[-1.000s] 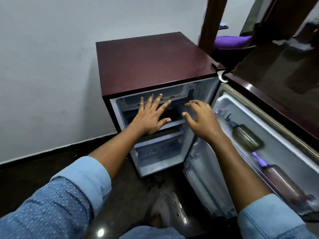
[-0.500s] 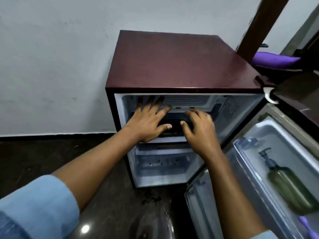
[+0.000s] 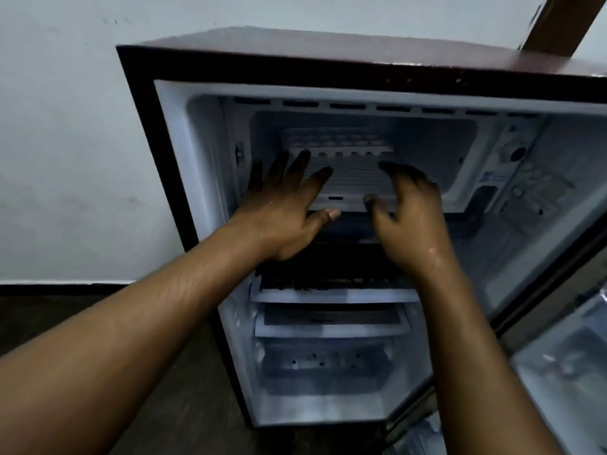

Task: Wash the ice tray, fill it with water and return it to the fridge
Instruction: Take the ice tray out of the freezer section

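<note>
Both hands had pushed deeper into the freezer compartment (image 3: 427, 149): left hand (image 3: 282, 218) spread flat, right hand (image 3: 410, 224) loosely curled, both empty. The ice tray (image 3: 335, 142) lay just beyond them at the far back, apparently next to be grasped.

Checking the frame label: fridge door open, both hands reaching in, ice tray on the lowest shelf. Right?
Not quite. In the head view the ice tray sits at the back of the top freezer compartment, not the lowest shelf. Door open, left hand and right hand reaching in: correct.
</note>
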`<state>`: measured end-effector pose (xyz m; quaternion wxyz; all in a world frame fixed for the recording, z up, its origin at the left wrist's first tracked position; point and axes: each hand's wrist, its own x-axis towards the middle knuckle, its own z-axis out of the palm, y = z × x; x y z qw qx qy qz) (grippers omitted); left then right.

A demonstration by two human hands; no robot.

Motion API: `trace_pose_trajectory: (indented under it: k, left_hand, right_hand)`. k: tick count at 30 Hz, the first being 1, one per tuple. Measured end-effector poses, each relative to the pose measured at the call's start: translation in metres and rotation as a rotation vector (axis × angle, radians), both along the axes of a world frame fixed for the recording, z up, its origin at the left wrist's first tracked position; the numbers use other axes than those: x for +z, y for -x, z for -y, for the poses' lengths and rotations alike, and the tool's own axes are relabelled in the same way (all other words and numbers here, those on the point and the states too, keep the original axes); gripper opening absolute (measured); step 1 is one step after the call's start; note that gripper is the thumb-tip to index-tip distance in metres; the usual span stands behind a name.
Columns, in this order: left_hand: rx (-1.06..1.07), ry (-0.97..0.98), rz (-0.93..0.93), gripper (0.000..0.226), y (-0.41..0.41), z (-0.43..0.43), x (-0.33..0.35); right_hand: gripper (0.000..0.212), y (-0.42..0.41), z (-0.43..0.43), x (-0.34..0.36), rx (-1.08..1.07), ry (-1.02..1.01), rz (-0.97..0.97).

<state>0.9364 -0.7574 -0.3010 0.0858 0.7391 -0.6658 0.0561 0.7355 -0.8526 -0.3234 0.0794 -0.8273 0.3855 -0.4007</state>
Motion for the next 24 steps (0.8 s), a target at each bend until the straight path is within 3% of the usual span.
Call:
trace_pose_trajectory:
  k: [6,11,17,20,24]
  left_hand:
    - [0.074,0.037,-0.223,0.074,-0.003,0.046,0.001]
    - [0.184,0.026,-0.180,0.075,-0.018,0.100,0.002]
    - [0.257,-0.111,-0.114,0.078,-0.038,0.130,0.003]
    - [0.262,-0.108,-0.183,0.081,-0.038,0.131,0.002]
    - [0.264,0.034,-0.276,0.080,-0.031,0.122,0.003]
  right_hand:
    - [0.071,-0.015,0.060,0.016,0.012,-0.180,-0.090]
    - [0.073,-0.036,0.125,0.017,0.049,-0.350,-0.160]
    - [0.086,-0.058,0.174,0.008,-0.051,-0.348,-0.412]
    - [0.084,-0.062,0.174,0.012,-0.063,-0.364,-0.406]
    - [0.077,-0.047,0.151,0.020,-0.057,-0.375,-0.338]
